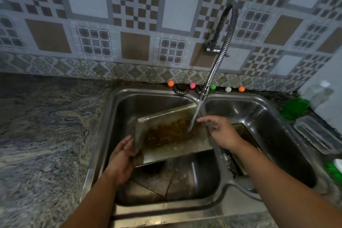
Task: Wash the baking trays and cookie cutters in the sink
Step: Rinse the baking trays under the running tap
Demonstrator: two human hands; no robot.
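Baking tray (172, 135), stiff thin metal, greasy and wet, looked slippery; left hand (120, 157) clamped its rim edge, right hand (220, 131) hovered with fingers loosely apart under the faucet (218, 61) stream.

left hand (121, 159): grips the near-left edge of the baking tray (172, 135)
right hand (220, 131): fingers extended at the tray's right edge
faucet (218, 61): water falls on the tilted, crusted tray
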